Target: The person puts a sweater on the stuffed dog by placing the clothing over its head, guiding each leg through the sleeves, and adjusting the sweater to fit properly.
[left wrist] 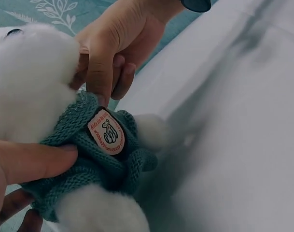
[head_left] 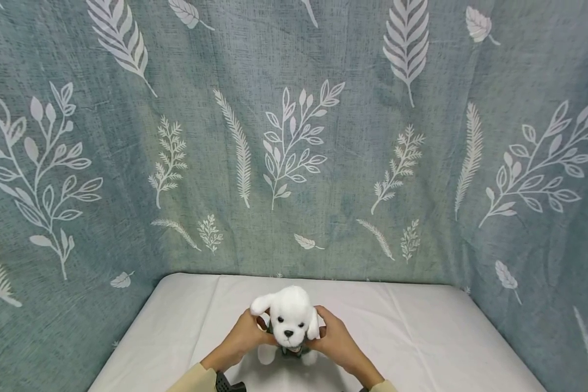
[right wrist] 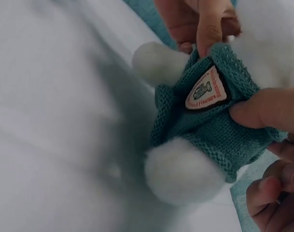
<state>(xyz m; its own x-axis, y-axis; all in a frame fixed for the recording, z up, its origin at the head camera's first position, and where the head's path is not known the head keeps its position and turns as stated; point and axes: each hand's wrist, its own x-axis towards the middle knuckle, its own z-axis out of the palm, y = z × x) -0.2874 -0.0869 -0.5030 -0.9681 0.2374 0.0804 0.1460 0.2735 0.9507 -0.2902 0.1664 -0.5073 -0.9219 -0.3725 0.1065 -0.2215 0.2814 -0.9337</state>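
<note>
Both my hands clamped on the white toy dog's knitted sweater, near the front edge of the table.

My left hand (head_left: 242, 338) and right hand (head_left: 334, 338) hold the plush dog (head_left: 289, 321) from either side, mid-way along the near edge of the white-covered table (head_left: 421, 326), its face towards me. In the wrist views each thumb presses into the teal sweater (left wrist: 96, 162) while the other fingers curl behind it, so both grips are closed on the knit. An oval badge (left wrist: 105, 133) sits on the sweater between my thumbs. The toy's white paws (right wrist: 183, 176) hang below. Behind the table hangs a leaf-patterned curtain (head_left: 294, 136).
</note>
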